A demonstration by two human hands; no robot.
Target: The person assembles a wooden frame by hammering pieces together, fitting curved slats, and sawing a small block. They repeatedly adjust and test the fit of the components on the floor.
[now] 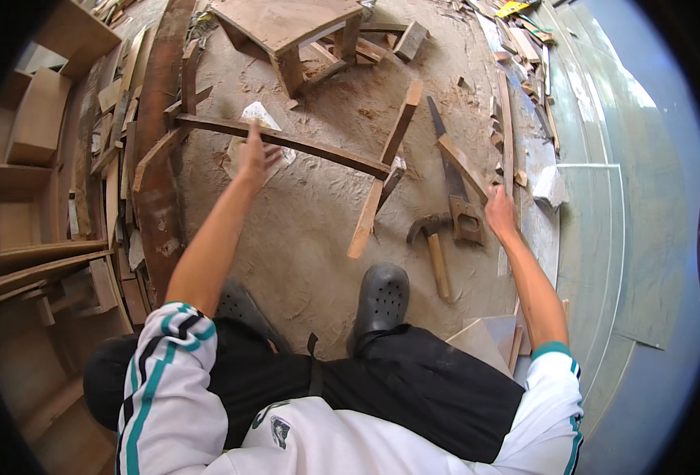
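Observation:
A wooden frame, a long dark bar with crosspieces at both ends, is in front of me. My left hand grips its bar left of the middle; the lower fingers are blurred. Off to the right, my right hand is closed on the near end of a short wooden strip. That strip slants over the blade of a handsaw lying on the floor. Nearer to me lies a claw hammer with a wooden handle. White material shows behind the bar by my left hand.
A low wooden stool stands at the far side, with offcuts beside it. Wood scraps line the right, next to glass sheets. Planks and wooden shelving border the left. My shoes rest on the sandy floor.

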